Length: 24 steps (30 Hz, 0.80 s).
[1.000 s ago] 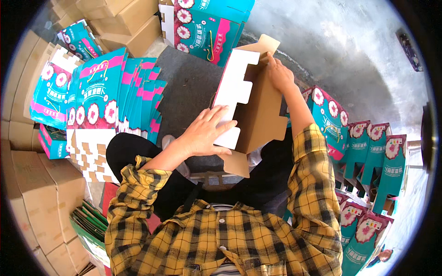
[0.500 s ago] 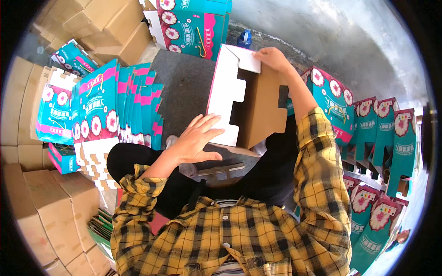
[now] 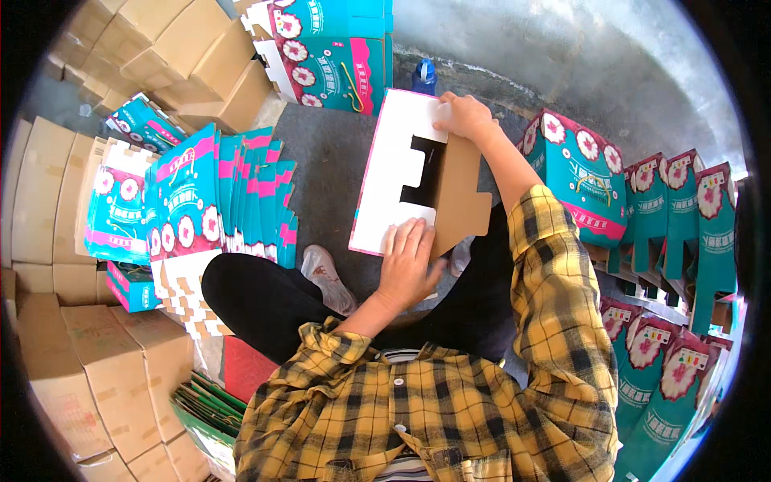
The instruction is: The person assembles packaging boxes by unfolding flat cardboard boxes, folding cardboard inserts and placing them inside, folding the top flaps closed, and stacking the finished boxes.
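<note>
A cardboard gift box [image 3: 388,173] stands between my knees with its slotted end up. A white notched panel lies folded across its left part, and a bare brown flap [image 3: 459,181] sticks out on the right. Between them a dark gap shows the inside. At the far end my right hand [image 3: 466,117] grips the corner, its fingers bent over the edge. My left hand [image 3: 408,263] lies on the near end of the white panel with fingers stretched flat and thumb apart. The box's underside is hidden.
Flat teal-and-pink cartons [image 3: 253,189] lean in a fanned stack at the left. Brown shipping boxes [image 3: 76,377] pile up behind them. Assembled teal boxes [image 3: 582,181] stand in rows at the right. A blue bottle [image 3: 424,76] stands by the grey wall [image 3: 562,48].
My left hand has moved right, from beside the box onto its white panel. The white panel's far corner now lies flatter. My right hand stays at the far corner, its fingers bent further over.
</note>
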Each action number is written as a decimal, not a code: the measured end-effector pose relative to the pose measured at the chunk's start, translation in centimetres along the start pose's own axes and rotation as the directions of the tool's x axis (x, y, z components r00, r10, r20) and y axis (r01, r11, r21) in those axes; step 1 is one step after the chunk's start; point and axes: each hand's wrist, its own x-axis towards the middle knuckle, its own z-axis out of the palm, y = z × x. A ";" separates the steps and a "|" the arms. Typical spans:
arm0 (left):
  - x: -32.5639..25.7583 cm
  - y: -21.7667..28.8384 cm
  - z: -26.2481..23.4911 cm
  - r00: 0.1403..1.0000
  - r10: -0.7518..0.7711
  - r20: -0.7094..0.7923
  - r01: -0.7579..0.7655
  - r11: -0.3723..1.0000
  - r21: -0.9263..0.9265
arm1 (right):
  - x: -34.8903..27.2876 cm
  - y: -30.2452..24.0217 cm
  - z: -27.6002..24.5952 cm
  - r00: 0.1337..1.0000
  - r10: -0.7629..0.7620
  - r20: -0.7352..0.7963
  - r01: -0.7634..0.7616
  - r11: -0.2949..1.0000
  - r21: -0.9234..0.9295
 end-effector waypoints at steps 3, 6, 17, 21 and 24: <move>0.6 0.8 -0.6 0.997 -0.072 -0.012 0.070 0.989 -0.128 | -0.2 0.6 0.6 0.995 -0.019 -0.094 0.019 1.000 -0.004; 0.3 -0.3 0.6 0.999 -0.042 0.013 0.042 0.999 -0.017 | 0.8 2.2 0.8 0.998 -0.038 0.051 0.044 0.991 -0.128; -0.4 -5.5 -3.5 0.768 -0.576 -0.282 0.402 0.775 -0.487 | -1.2 2.1 -1.0 0.965 -0.038 0.259 -0.006 0.986 0.165; -0.1 -6.7 -1.4 0.900 -0.312 -0.305 0.351 0.933 0.079 | -2.4 1.3 0.8 0.904 -0.413 -0.110 0.383 0.897 -0.222; -1.2 -6.7 -1.9 0.955 -0.253 -0.156 0.289 0.910 0.297 | -6.3 -2.7 0.2 0.767 -0.640 0.045 0.639 0.756 -0.142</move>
